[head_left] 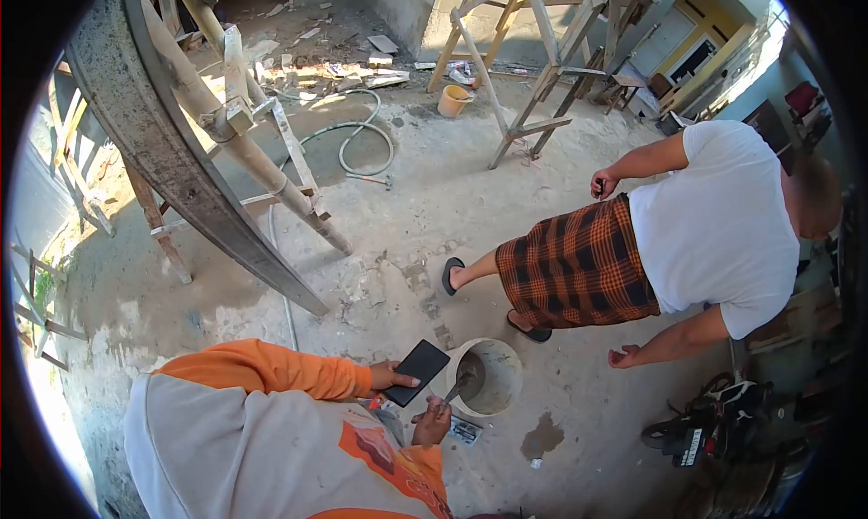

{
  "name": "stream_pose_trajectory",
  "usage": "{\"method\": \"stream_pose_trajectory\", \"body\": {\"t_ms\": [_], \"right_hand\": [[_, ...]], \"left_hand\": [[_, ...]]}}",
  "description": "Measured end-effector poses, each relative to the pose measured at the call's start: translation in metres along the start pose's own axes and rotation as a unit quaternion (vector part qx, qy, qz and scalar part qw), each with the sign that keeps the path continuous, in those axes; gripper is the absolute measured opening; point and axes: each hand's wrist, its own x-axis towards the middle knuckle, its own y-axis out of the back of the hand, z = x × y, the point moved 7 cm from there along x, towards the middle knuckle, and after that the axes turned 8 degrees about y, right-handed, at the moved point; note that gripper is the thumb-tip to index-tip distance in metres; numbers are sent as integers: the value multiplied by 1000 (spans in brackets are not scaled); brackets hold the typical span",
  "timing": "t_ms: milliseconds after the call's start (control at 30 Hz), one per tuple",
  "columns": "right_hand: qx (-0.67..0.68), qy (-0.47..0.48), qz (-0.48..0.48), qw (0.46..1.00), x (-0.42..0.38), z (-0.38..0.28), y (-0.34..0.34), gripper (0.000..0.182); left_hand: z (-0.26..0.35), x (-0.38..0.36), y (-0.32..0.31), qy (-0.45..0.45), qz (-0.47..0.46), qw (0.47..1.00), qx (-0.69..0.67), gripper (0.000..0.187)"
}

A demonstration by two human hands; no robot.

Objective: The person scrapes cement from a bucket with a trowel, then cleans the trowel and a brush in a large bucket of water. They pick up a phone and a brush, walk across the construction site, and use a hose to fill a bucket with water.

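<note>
My left hand (389, 374), at the end of an orange sleeve, is closed on a black phone (419, 372) with a dark screen. Just below it, my right hand (432, 421) grips what looks like a trowel (457, 387), tilted up towards the bucket's mouth; its far end is hard to make out. The pale bucket (506, 383) stands on the floor right of my hands and holds some grey material (474, 374). Beside the bucket's base lies a small blue-and-white packet (465, 430), partly behind my right hand.
A person (723, 212) in a white shirt and checked wrap stands beyond the bucket. Wooden trestles (533, 76), bamboo poles (271, 171) and a long grey beam (194, 171) rise around. A hose (366, 171), a yellow bucket (454, 101), rubble (362, 67) and a motorcycle (714, 419) are farther off.
</note>
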Motion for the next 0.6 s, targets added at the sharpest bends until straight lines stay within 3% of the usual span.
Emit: {"method": "stream_pose_trajectory", "body": {"t_ms": [67,133,200,333,500,600], "right_hand": [[38,0,37,999,43,7,20,32],[67,-45,40,996,86,38,50,23],[62,-83,19,994,121,43,70,21],[63,-176,-30,982,202,50,62,18],[65,-197,-81,975,315,41,-19,17],[112,-236,-98,960,389,8,-104,16]], "left_hand": [[32,13,3,-30,13,999,-28,41],[68,18,16,-96,97,985,-110,39],[111,15,30,-136,141,973,-122,30],[199,2,89,-272,190,925,-187,35],[287,2,197,-298,315,859,-273,25],[348,16,247,-261,320,864,-289,22]]}}
